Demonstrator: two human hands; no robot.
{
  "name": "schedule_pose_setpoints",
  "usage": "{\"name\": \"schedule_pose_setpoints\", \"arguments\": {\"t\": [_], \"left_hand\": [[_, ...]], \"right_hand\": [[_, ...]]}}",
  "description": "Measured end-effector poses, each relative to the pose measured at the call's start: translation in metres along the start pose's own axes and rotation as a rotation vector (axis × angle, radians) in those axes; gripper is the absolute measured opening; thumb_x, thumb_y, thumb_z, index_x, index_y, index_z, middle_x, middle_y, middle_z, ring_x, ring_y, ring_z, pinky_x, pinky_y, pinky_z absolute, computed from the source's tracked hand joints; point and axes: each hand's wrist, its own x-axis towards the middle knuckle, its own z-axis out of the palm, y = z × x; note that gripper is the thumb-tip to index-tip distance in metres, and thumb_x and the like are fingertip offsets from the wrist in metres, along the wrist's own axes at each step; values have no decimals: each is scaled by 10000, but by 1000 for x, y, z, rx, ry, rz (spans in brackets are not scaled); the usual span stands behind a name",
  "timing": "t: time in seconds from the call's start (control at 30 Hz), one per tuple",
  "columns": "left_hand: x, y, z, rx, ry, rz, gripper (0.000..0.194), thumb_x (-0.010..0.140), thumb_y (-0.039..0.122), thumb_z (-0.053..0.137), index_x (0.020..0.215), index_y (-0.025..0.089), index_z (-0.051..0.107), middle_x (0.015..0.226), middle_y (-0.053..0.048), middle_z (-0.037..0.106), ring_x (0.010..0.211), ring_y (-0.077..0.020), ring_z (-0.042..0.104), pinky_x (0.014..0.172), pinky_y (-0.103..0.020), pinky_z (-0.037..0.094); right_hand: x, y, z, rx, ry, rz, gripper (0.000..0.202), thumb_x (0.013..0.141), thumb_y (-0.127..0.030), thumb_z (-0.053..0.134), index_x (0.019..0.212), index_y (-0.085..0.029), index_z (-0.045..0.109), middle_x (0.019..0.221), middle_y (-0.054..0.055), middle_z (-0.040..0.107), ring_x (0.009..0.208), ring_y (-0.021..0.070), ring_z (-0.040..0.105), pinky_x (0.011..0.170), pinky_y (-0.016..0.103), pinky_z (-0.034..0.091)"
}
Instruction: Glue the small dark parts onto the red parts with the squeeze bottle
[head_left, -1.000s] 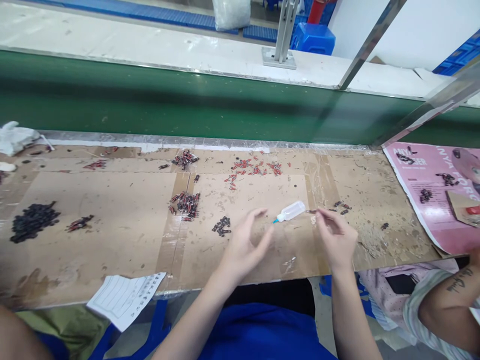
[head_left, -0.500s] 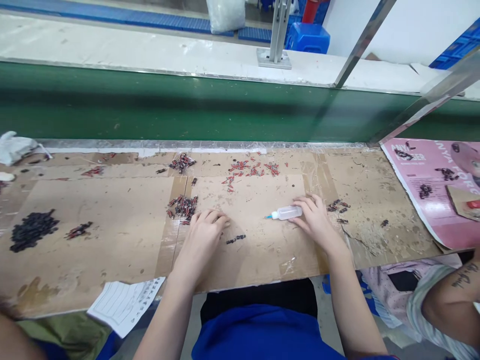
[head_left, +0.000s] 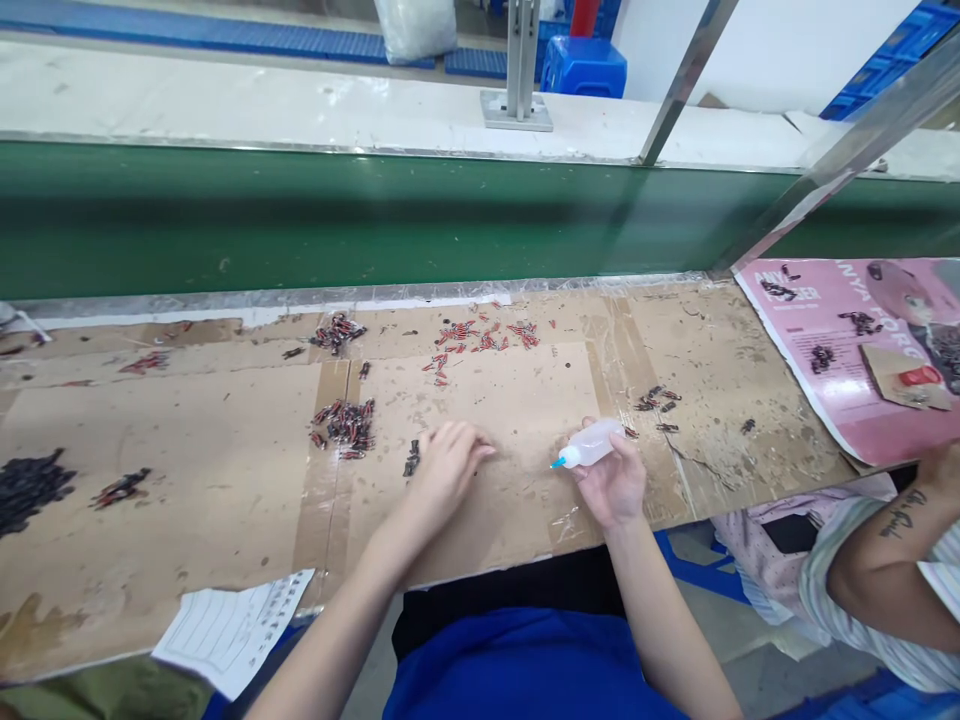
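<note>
My right hand (head_left: 613, 482) is wrapped round a small translucent squeeze bottle (head_left: 594, 442). The bottle is tilted, its blue tip pointing left and down above the cardboard. To the left, my left hand (head_left: 452, 462) rests low over the cardboard, palm down. Its fingers are curled with the tips close together; whatever they hold is hidden or too small to name. Beside that hand lie a few small black parts (head_left: 412, 458). Further left is a pile of red and black parts (head_left: 346, 425), and beyond my hands several red parts (head_left: 491, 340) are scattered.
The cardboard-covered bench (head_left: 210, 440) runs along a green strip (head_left: 300, 220). A heap of black parts (head_left: 34, 490) lies far left, a paper sheet (head_left: 232, 625) at the front edge. At right are a pink poster (head_left: 832, 400) and a co-worker's arm (head_left: 892, 530).
My right hand has picked up the bottle from the cardboard and tilted it. My left hand has moved right, uncovering small black parts to its left. The view has shifted slightly.
</note>
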Motion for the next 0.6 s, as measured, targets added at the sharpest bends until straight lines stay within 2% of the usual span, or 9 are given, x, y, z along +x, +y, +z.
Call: {"name": "schedule_pose_setpoints", "arguments": {"t": [0.1, 0.2, 0.3, 0.4, 0.47, 0.6], "left_hand": [[1, 17, 17, -95, -33, 22, 237, 978, 278, 407, 868, 216, 607, 858, -25, 692, 844, -188, 584, 821, -351, 373], [0, 20, 26, -65, 34, 29, 223, 973, 254, 426, 885, 220, 628, 879, -27, 715, 863, -194, 587, 838, -372, 360], [-4, 15, 26, 24, 167, 5, 206, 954, 258, 471, 870, 230, 657, 874, -40, 719, 862, -213, 582, 830, -396, 364], [-7, 9, 23, 11, 274, -11, 182, 943, 277, 491, 924, 233, 666, 896, -53, 709, 858, -217, 593, 802, -383, 418], [-8, 6, 22, -39, 296, 4, 175, 931, 297, 516, 1018, 219, 646, 941, -62, 711, 879, -217, 614, 805, -374, 461], [-8, 3, 25, -95, 249, 89, 226, 910, 294, 552, 1112, 214, 618, 1037, -69, 727, 972, -221, 654, 852, -375, 511]], "right_hand": [[-1, -1, 1, 115, 6, 74, 260, 626, -387, 718, 797, -208, 639, 675, 3, 600, 596, 134, 538, 407, 197, 344], [0, -3, 4, 102, 42, 64, 244, 586, -355, 752, 745, -199, 651, 698, 10, 631, 597, 122, 537, 406, 187, 339], [2, -1, 8, 14, 118, 19, 225, 563, -329, 775, 683, -193, 641, 680, 7, 649, 542, 103, 506, 399, 189, 334], [3, 4, 13, -89, 192, -53, 259, 554, -357, 794, 626, -181, 618, 554, -29, 580, 462, 73, 433, 392, 185, 314], [3, 8, 15, -198, 215, -107, 291, 568, -406, 786, 614, -172, 619, 530, -28, 570, 448, 75, 435, 397, 195, 323], [0, 15, 17, -453, 241, -239, 335, 619, -445, 741, 517, -176, 569, 467, -28, 530, 437, 93, 445, 430, 229, 359]]}}
